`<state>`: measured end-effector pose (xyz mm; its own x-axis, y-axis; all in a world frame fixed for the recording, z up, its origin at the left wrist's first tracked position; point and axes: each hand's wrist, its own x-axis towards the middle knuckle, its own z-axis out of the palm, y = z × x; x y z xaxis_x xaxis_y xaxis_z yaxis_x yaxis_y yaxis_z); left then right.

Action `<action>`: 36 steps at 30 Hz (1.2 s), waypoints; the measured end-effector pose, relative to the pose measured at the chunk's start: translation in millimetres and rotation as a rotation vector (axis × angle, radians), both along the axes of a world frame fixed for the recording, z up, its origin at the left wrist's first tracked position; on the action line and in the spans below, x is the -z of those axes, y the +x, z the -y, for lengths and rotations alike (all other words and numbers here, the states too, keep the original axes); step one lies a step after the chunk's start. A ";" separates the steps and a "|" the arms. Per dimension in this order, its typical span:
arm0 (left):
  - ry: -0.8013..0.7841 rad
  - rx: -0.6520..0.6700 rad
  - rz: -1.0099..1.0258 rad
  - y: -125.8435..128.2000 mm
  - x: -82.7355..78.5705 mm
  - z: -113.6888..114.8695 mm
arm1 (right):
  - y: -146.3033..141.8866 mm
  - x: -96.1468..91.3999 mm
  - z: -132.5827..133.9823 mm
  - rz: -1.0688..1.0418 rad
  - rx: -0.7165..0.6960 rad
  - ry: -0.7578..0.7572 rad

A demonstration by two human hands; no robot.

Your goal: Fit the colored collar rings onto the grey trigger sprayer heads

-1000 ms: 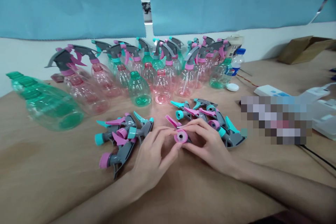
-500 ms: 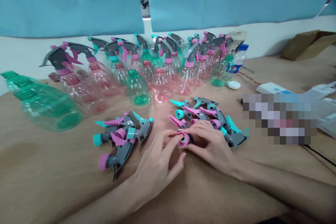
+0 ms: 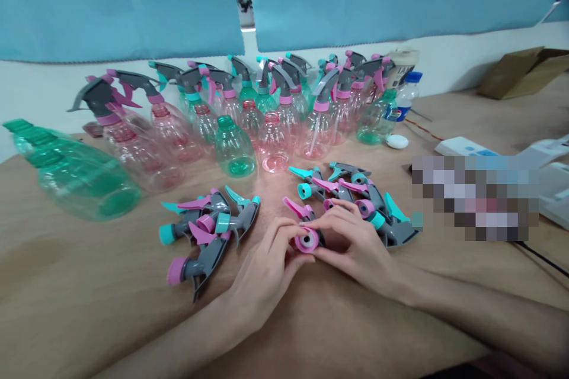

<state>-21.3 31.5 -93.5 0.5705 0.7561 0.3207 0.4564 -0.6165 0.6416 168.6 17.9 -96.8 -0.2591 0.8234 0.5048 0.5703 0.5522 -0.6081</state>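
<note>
Both hands hold one grey trigger spray head with a pink collar (image 3: 306, 240), its open underside turned toward me. My left hand (image 3: 271, 269) pinches the collar's left side between thumb and fingers. On the right side, the fingers and thumb of my right hand (image 3: 355, 246) close round the collar and the grey body behind it. The pink trigger (image 3: 299, 209) points up and left. Left of my hands lies a pile of spray heads (image 3: 207, 237) with pink and turquoise collars. Another group of spray heads (image 3: 367, 198) lies just beyond my right hand.
Several pink and green bottles stand at the back, many with spray heads fitted. An open green bottle (image 3: 235, 151) and an open pink bottle (image 3: 274, 145) stand in front. At right are a small white oval object (image 3: 397, 141), a Pepsi bottle (image 3: 408, 96) and a cardboard box (image 3: 522, 74).
My left thumb and fingers have shifted from across the collar's opening to its left edge. The white inner ring with its dark hole now shows more fully.
</note>
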 end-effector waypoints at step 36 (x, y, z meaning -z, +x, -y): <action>-0.030 0.039 -0.129 2.6 -6.0 -4.7 | 0.3 1.1 -2.5 0.059 0.000 -0.018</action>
